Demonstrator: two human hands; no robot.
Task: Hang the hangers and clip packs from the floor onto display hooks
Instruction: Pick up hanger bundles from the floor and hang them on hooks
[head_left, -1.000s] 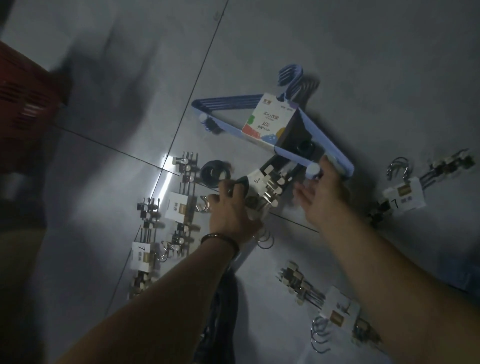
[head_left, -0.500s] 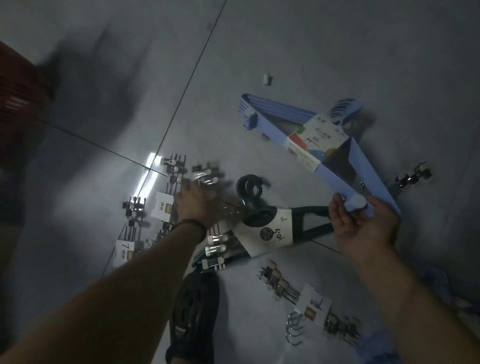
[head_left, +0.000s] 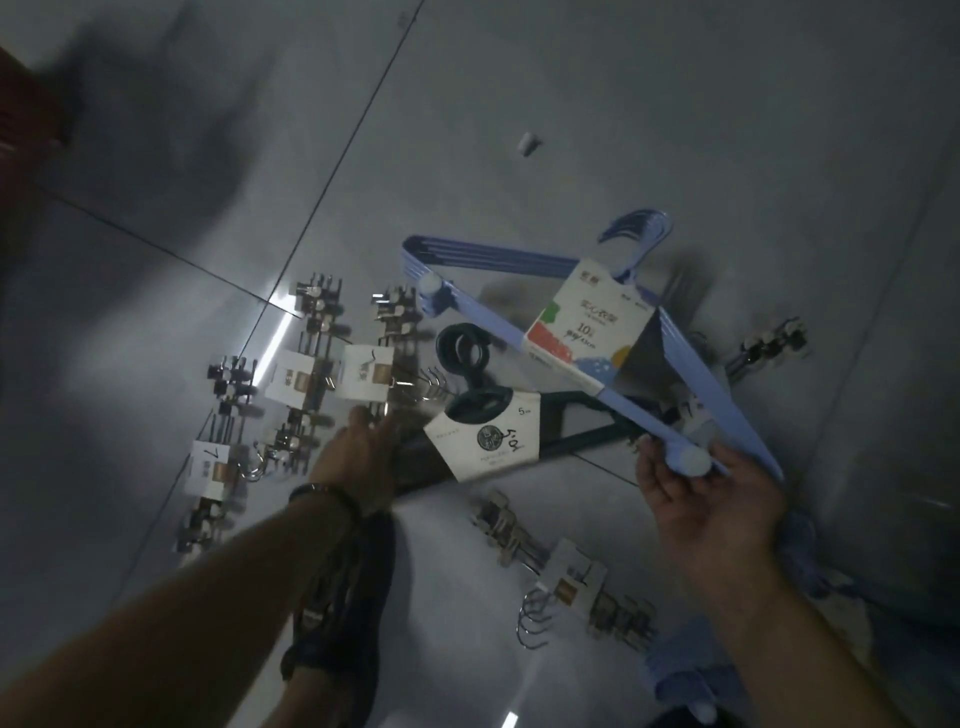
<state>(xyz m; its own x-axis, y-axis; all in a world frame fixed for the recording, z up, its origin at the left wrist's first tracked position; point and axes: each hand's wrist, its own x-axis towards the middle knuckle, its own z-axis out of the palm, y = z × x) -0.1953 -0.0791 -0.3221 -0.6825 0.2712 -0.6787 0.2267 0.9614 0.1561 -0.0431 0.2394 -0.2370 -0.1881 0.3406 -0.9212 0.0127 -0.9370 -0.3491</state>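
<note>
Right grip (head_left: 701, 504), a bare hand with the palm up, has the blue hanger pack (head_left: 644, 421) by its near corner. The fingers are curled under the bars and the thumb is up beside the white round cap (head_left: 693, 460), so it's clamped on the pack. The pack sits tilted, with the label card (head_left: 587, 332) facing up and the hooks (head_left: 641, 234) at the far end over the floor (head_left: 675, 104). Whether that far end touches the tiles, I can't tell.

Partly under the blue hanger pack and running out to its left lies the dark green hanger pack (head_left: 483, 441), which carries a white card marked 5. Its ring hook (head_left: 462, 348) points up toward the blue pack's left corner.

Left grip (head_left: 358, 457) is down at that dark pack's left end, left of the blue hanger pack. It's blurred, with the fingers reaching forward, and whether they are together, apart or clamped on anything I cannot tell. There's a dark band (head_left: 327, 493) at the wrist. A dark bundle (head_left: 337, 613) shows below the forearm, too dim to make out.

Further left of the blue hanger pack, metal clip sets lie close together on the floor. They are the first clip pack (head_left: 363, 371), the second clip pack (head_left: 296, 379) and the third clip pack (head_left: 213, 467), each with a white card.

Below the blue hanger pack, toward the person, is the near clip pack (head_left: 566, 577). At the blue pack's right edge, the far clip pack (head_left: 769, 343) pokes out.

A small white piece (head_left: 529, 143) lies well above the blue hanger pack, on its own. A red crate (head_left: 15, 119) sits far up-left of it, at the frame edge.
</note>
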